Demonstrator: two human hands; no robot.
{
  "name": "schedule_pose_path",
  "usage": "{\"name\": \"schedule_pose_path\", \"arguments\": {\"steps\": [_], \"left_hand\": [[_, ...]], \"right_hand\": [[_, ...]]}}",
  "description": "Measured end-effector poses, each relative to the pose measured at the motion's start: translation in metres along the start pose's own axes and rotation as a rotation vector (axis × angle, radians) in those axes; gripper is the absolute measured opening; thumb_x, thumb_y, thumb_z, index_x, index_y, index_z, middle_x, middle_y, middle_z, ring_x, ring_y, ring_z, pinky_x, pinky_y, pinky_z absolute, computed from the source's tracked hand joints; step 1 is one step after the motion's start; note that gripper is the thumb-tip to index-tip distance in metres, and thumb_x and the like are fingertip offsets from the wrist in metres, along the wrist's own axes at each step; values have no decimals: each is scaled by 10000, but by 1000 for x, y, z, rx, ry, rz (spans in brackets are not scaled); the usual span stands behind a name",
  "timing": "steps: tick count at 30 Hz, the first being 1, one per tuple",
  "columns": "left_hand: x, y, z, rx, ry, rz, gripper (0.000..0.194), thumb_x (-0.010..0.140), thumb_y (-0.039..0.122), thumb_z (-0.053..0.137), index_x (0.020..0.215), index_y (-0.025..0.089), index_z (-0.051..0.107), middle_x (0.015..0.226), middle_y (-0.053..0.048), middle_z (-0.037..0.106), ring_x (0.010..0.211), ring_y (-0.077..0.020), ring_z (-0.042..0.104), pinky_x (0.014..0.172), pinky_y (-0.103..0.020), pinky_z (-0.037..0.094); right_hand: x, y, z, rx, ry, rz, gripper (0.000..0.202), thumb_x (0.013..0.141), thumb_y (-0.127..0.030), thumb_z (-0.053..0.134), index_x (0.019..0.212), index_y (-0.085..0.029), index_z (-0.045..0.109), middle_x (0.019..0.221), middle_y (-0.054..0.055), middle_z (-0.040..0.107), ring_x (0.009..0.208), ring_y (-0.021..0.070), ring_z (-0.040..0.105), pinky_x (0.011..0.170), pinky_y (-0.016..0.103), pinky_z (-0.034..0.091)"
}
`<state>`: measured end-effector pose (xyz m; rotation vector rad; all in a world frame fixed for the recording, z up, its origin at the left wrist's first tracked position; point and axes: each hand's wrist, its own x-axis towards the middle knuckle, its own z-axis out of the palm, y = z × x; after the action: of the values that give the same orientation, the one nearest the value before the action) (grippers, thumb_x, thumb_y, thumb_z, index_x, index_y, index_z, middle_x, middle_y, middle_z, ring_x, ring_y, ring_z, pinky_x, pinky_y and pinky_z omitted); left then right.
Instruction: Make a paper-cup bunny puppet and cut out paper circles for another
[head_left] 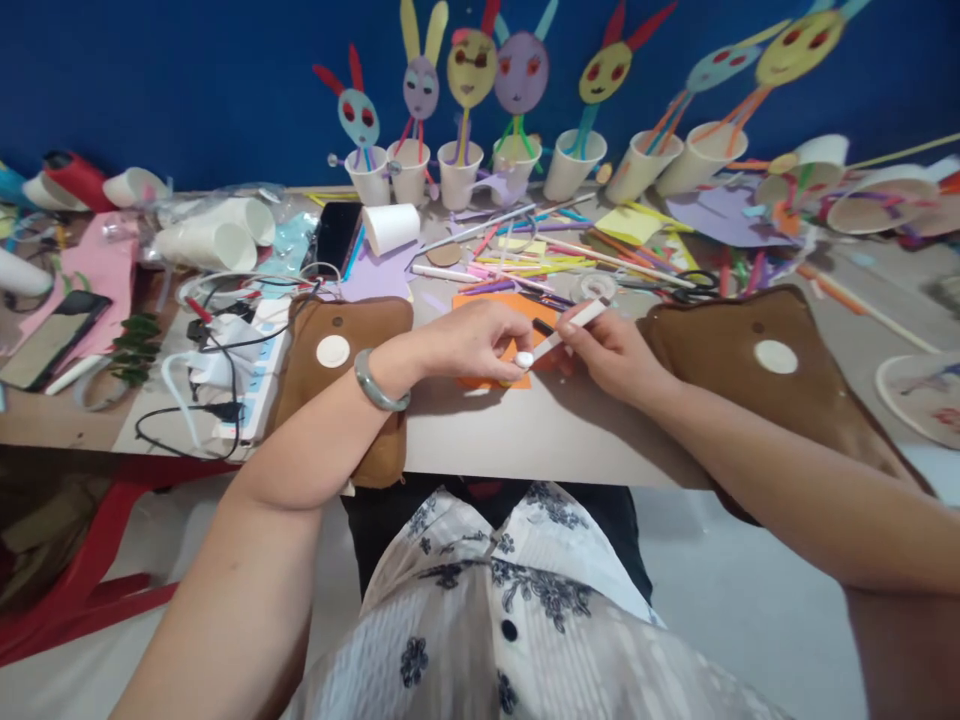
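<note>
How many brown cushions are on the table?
2: one cushion under the left forearm, another cushion under the right forearm. Both arms partly cover them.

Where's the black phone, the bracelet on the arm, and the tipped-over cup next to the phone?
Black phone (338, 236): head view, on its dark screen.
Bracelet (367, 378): head view, on its band.
Tipped-over cup (393, 229): head view, on its white side.
</note>
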<state>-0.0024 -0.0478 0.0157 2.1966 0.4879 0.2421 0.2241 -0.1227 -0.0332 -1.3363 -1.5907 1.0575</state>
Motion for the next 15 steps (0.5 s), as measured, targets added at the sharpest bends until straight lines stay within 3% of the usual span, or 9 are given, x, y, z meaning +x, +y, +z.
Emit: {"name": "schedule_pose_path", "arguments": {"steps": [7, 15], "left_hand": [[-1, 3, -1, -5, -18, -44, 176, 755, 312, 757, 748, 154, 681, 571, 58, 487, 547, -79, 404, 541, -241, 255], [0, 4, 0, -36, -32, -128, 203, 749, 336, 756, 829, 152, 726, 554, 69, 482, 524, -75, 389, 524, -222, 261]], "right_hand": [[-5, 4, 5, 16, 21, -45, 508, 901, -770, 574, 874, -265, 528, 624, -6, 592, 535, 170, 543, 518, 335, 451], [-12, 1, 5, -32, -33, -69, 525, 928, -778, 509, 834, -263, 547, 616, -1, 587, 553, 168, 551, 521, 318, 445]]}}
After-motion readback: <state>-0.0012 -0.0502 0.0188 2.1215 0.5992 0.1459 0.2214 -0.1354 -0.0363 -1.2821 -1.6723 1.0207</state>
